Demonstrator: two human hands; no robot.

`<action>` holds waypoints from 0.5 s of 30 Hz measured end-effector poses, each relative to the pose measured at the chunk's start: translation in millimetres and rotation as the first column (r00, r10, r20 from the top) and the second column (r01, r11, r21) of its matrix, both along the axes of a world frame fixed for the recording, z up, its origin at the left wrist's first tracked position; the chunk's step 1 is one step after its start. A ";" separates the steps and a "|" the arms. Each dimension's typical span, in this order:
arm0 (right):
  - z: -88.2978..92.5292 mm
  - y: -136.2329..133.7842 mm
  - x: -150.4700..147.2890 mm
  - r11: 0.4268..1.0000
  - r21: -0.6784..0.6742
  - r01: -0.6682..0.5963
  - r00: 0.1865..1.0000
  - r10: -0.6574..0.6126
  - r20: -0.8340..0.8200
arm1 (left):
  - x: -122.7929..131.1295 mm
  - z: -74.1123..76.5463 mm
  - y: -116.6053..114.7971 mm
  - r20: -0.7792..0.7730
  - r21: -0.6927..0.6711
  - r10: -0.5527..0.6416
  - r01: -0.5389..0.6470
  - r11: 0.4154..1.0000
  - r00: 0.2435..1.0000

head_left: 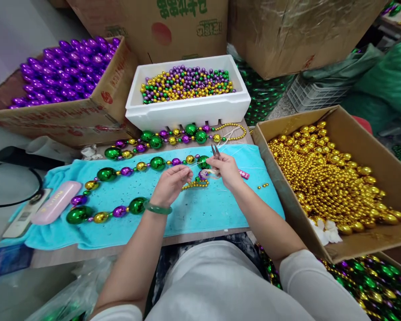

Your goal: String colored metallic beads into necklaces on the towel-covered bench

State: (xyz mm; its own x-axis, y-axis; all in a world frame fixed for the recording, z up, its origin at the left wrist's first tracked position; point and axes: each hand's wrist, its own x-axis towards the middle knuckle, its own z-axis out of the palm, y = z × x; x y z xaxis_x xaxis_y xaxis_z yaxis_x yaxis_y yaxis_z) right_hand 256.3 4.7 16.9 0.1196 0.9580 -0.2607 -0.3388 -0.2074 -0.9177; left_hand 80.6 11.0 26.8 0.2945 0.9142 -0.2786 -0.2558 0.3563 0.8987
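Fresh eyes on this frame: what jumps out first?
Likely shiny purple oval beads heaped in a brown cardboard box, upper left, and shiny gold beads in another cardboard box at right. Then a strand of green, purple and gold beads curving across the turquoise towel, centre, above which the right hand holds a pointed metal tool.

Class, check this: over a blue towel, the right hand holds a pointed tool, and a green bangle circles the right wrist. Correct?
Not quite: the head view shows the green bangle on the left wrist. The right hand does hold the pointed tool over the blue towel.
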 end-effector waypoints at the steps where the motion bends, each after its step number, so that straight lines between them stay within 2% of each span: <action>1: -1.8 -2.0 -0.3 1.000 -0.021 -0.001 1.000 0.001 -0.002 | 2.4 -2.0 1.1 0.065 -0.015 0.024 -0.024 1.000 0.998; 4: -7.1 -10.1 -6.2 0.999 -0.044 -0.028 1.000 0.027 -0.013 | 10.8 -7.6 4.5 0.196 -0.018 0.057 -0.055 0.998 0.979; 10: -15.1 -22.8 -9.9 1.000 -0.029 0.003 1.000 -0.002 0.010 | 15.0 -13.2 7.6 0.214 -0.019 0.130 -0.129 0.991 0.968; 13: -10.3 -31.4 -4.4 0.997 0.001 0.078 0.995 -0.078 0.069 | 12.7 -13.4 7.5 0.239 -0.027 0.152 -0.150 0.988 0.959; 15: -3.1 -39.7 -3.2 0.997 0.006 0.082 0.995 -0.082 0.061 | 12.5 -13.7 6.8 0.225 -0.001 0.162 -0.166 0.986 0.961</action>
